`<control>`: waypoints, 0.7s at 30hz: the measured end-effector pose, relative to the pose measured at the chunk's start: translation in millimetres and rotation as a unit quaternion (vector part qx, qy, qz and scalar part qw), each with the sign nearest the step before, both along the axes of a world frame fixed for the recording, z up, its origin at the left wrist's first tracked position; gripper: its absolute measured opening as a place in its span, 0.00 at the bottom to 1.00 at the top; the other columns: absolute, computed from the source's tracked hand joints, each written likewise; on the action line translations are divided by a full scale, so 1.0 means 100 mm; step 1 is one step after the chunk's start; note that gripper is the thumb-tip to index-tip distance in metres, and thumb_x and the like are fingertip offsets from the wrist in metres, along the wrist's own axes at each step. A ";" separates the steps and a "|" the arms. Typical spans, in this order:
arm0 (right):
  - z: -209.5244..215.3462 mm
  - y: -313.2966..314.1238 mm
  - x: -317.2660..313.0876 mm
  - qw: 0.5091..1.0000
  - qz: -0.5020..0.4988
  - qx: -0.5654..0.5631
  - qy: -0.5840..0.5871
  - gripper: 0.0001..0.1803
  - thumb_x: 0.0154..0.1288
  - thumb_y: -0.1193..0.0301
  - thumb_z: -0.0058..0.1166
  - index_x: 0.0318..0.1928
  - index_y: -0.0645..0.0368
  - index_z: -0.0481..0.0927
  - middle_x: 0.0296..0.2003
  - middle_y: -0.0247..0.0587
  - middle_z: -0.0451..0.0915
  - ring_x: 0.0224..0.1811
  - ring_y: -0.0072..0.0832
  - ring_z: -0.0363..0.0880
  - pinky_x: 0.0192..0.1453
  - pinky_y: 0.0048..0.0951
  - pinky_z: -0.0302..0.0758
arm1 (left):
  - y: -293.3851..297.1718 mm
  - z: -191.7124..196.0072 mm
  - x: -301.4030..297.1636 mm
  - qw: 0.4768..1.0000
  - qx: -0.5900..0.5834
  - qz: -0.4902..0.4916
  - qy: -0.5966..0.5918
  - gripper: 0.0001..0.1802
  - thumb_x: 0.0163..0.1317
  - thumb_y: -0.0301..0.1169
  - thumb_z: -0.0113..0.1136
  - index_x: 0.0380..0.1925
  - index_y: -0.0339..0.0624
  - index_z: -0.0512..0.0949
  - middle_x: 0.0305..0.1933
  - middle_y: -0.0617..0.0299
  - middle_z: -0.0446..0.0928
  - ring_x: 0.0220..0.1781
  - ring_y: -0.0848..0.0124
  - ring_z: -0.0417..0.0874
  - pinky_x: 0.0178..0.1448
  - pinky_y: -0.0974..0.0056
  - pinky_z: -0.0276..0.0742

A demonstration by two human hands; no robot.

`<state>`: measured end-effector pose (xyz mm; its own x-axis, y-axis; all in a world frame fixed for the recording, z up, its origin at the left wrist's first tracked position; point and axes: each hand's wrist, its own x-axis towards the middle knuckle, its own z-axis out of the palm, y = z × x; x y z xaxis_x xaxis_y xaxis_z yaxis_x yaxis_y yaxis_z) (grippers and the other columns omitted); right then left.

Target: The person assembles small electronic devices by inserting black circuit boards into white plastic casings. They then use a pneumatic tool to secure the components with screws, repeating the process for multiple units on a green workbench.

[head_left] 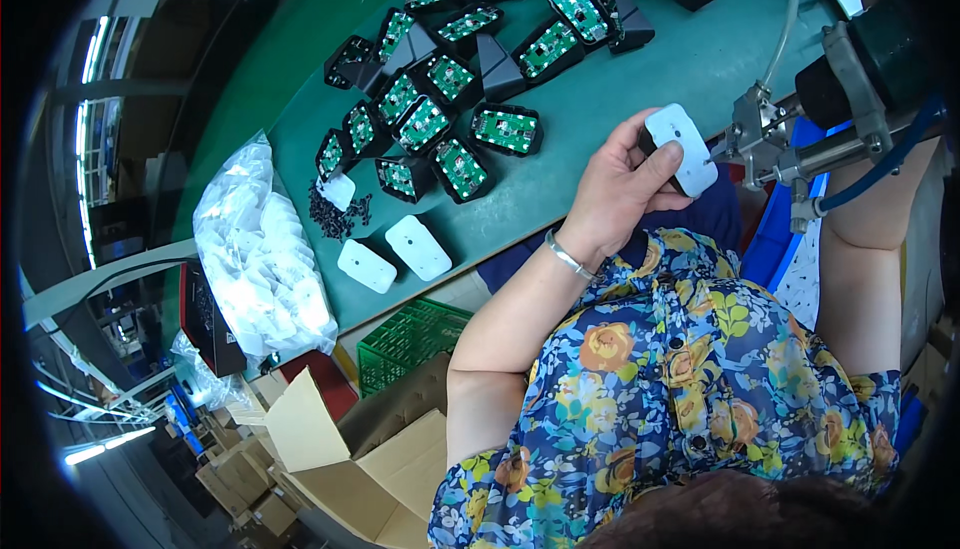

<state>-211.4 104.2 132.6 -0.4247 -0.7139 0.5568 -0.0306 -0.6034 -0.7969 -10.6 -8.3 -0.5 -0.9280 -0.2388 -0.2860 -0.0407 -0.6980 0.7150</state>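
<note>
My left hand [625, 181] is closed around a small black housing with a white cover [680, 149]. Its thumb presses on the cover's face, and the fingers go round behind. The piece is held above the bench's front edge, right beside the metal tip of a bench-mounted machine [775, 139], with its far edge close to or touching that tip. My right forearm [870, 209] reaches up at the right behind the machine, which hides the right hand. Two more white-covered housings [418, 248] lie at the bench's near left.
Several open black housings with green circuit boards [462, 169] crowd the green bench [400, 279]. A pile of small dark screws [335, 217] lies near a bag of white covers [262, 259]. Below stand a green crate [410, 344], an open carton [370, 469] and a blue bin [775, 249].
</note>
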 end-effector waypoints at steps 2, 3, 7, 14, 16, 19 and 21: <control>0.01 0.00 0.03 1.000 0.000 -0.003 0.003 0.24 0.65 0.59 0.45 0.52 0.66 0.64 0.30 0.47 0.77 0.28 0.27 0.80 0.31 0.25 0.80 | 0.01 0.00 -0.02 1.000 0.021 -0.001 0.012 0.23 0.63 0.33 0.51 0.57 0.40 0.61 0.48 0.55 0.73 0.45 0.62 0.80 0.42 0.62 0.83; 0.04 0.02 0.02 1.000 -0.005 -0.004 0.005 0.24 0.65 0.59 0.45 0.52 0.67 0.64 0.30 0.47 0.77 0.28 0.28 0.80 0.31 0.25 0.80 | 0.02 0.02 -0.05 0.999 0.032 -0.008 0.019 0.23 0.63 0.34 0.51 0.57 0.39 0.61 0.48 0.54 0.74 0.45 0.62 0.80 0.42 0.62 0.83; 0.11 0.07 -0.04 1.000 -0.014 -0.015 0.010 0.24 0.65 0.59 0.45 0.53 0.67 0.64 0.30 0.47 0.77 0.28 0.28 0.80 0.31 0.25 0.80 | 0.02 0.10 -0.06 0.999 0.036 -0.025 0.022 0.23 0.63 0.34 0.51 0.56 0.39 0.61 0.48 0.54 0.74 0.43 0.62 0.81 0.42 0.63 0.83; 0.13 0.11 -0.07 1.000 -0.010 -0.019 0.012 0.25 0.66 0.59 0.44 0.53 0.67 0.63 0.30 0.47 0.77 0.28 0.28 0.80 0.31 0.24 0.80 | 0.06 0.07 -0.09 0.998 0.046 -0.013 0.027 0.22 0.63 0.33 0.52 0.55 0.39 0.62 0.46 0.53 0.74 0.42 0.62 0.81 0.39 0.64 0.84; 0.12 0.14 -0.11 1.000 -0.012 -0.016 0.014 0.25 0.66 0.59 0.43 0.53 0.67 0.63 0.30 0.47 0.77 0.28 0.28 0.80 0.30 0.24 0.80 | 0.08 0.04 -0.11 0.999 0.044 -0.008 0.023 0.22 0.62 0.32 0.52 0.55 0.39 0.62 0.46 0.54 0.74 0.41 0.63 0.81 0.39 0.64 0.84; 0.10 0.10 -0.09 1.000 0.005 -0.017 0.014 0.25 0.66 0.59 0.43 0.54 0.68 0.63 0.30 0.47 0.77 0.28 0.28 0.81 0.30 0.24 0.80 | 0.14 0.02 -0.11 1.000 0.021 0.006 0.007 0.22 0.62 0.31 0.54 0.55 0.40 0.63 0.45 0.55 0.74 0.40 0.65 0.81 0.37 0.65 0.84; 0.10 0.10 -0.09 1.000 0.006 -0.014 0.016 0.25 0.66 0.59 0.43 0.54 0.68 0.62 0.30 0.47 0.77 0.28 0.28 0.81 0.30 0.24 0.80 | 0.16 0.05 -0.15 0.999 -0.025 -0.021 -0.013 0.22 0.61 0.30 0.54 0.54 0.40 0.63 0.44 0.57 0.74 0.40 0.66 0.81 0.37 0.66 0.83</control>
